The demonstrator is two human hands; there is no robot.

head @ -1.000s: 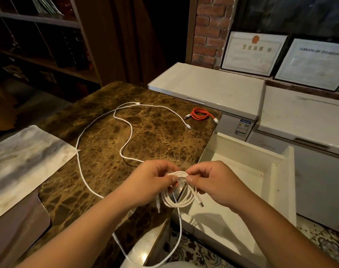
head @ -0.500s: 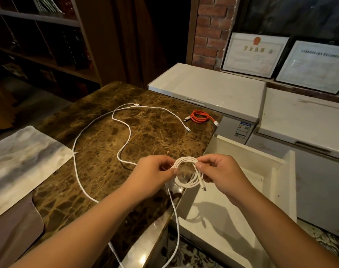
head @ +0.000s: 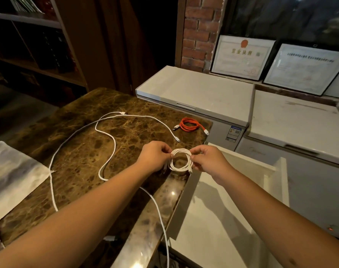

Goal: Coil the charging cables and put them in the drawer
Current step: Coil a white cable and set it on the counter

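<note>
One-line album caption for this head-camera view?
Both hands, left and right, hold a coiled white cable beside the open drawer.

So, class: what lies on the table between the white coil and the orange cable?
In the head view, a loose white cable's plug lies between white coil and orange cable.

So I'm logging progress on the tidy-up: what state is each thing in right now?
White coil: wound, pinched between both hands.
Left hand: gripping coil.
Right hand: gripping coil.
Long white cable: loose on table.
Orange cable: coiled on table.
Drawer: open.
</note>
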